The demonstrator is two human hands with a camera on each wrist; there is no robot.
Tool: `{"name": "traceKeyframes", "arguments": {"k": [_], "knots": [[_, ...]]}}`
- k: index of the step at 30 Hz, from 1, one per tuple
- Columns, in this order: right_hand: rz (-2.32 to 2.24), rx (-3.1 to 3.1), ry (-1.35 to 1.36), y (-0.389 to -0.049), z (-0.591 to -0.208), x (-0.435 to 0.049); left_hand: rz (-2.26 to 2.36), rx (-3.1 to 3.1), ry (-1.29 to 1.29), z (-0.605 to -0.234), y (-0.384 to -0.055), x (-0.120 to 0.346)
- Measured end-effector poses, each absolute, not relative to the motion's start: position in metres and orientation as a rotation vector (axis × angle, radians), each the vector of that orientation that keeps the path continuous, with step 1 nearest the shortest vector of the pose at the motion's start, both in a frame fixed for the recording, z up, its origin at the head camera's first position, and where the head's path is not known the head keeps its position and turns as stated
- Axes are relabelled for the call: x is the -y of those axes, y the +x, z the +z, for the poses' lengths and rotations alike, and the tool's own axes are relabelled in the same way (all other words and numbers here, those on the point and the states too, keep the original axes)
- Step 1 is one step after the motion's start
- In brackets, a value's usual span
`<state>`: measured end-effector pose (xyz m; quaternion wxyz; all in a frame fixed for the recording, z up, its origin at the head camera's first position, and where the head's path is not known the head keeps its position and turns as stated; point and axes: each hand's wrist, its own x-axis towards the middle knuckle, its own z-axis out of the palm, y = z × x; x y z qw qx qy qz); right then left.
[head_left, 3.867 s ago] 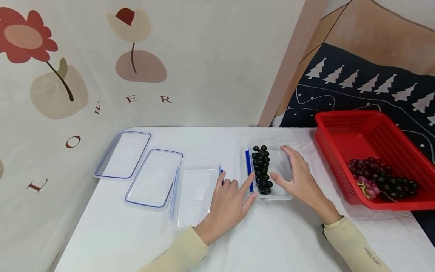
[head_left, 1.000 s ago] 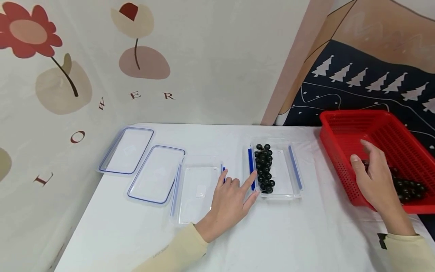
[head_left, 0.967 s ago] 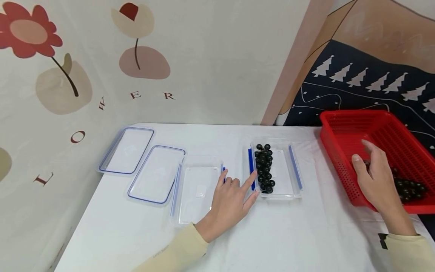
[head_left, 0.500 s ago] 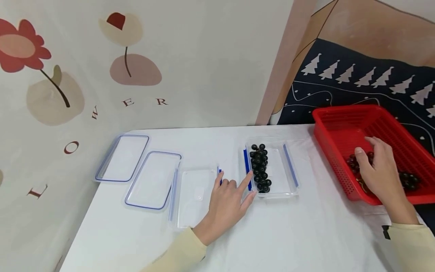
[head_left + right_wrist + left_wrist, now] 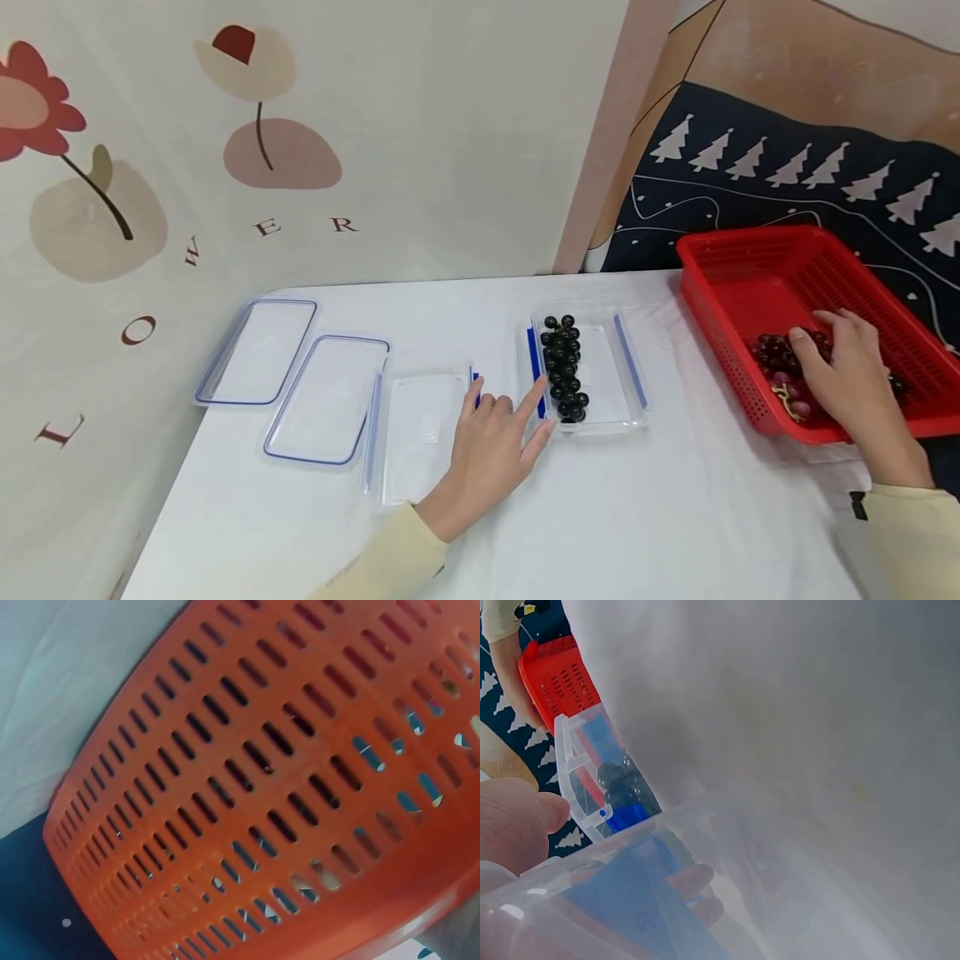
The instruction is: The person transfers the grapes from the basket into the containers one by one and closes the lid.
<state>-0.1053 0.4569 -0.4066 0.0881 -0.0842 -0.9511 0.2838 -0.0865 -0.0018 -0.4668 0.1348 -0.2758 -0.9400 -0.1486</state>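
Closest to the front edge of the counter (image 5: 637, 517) I've got the left grip (image 5: 487, 446), thumb and forefinger spread, forefinger right at the blue flap (image 5: 533, 358) of the right-hand box (image 5: 603, 367). Black grapes (image 5: 562, 367) lie lengthwise along that box's left wall. Thin plastic, so I'd bet it skids easily.

Over by the counter's right edge, the red basket (image 5: 772, 283) has more bunches (image 5: 772, 352). The right grip (image 5: 847, 371) is over them, thumb apart from fingers, but the tips are hidden, so can't tell if it's pinching anything. I'm guessing light, floppy, slick-skinned, easy to bruise. I'd take the stem (image 5: 787, 405) and support underneath, no squeezing.
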Motion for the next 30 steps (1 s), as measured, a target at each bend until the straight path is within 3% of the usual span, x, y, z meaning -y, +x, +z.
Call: {"name": "traceKeyframes", "arguments": {"k": [8, 30], "knots": [[0.730, 2.921, -0.424, -0.104, -0.405, -0.470, -0.446, 2.714, -0.804, -0.466, -0.087, 0.000], [0.427, 3.202, -0.438, -0.097, -0.407, -0.506, -0.450, 2.715, -0.791, -0.465, -0.087, 0.006]]}}
